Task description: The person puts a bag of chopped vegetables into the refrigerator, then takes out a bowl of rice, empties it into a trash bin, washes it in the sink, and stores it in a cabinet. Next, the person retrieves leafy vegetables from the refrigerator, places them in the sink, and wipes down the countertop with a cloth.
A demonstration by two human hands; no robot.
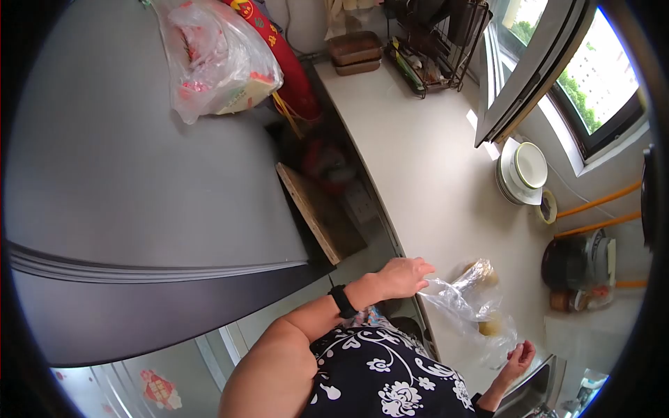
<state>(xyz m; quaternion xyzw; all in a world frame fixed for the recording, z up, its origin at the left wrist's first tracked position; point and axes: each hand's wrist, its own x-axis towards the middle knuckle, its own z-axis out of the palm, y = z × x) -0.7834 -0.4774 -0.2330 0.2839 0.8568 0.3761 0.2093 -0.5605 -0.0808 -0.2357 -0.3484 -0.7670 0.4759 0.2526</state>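
Observation:
A clear plastic bag [456, 296] lies on the counter with a few yellowish round items [490, 327] inside; the plastic's glare blurs what they are. My left hand [408, 276], below a black wristband, pinches a gathered corner of the bag at the counter's front edge. On the bag's other side, close to the sink, is my right hand [520, 357]. Its fingers are curled together beside the plastic, and I cannot see whether they grip it.
Stacked plates and bowls [523, 172] stand by the open window [540, 63]. A dark pot [568, 261] is near the wall, and a metal sink [533, 390] sits at lower right. Left is a grey fridge [139, 181] with a filled plastic bag [216, 63] on top. A wooden board [313, 212] leans in the gap.

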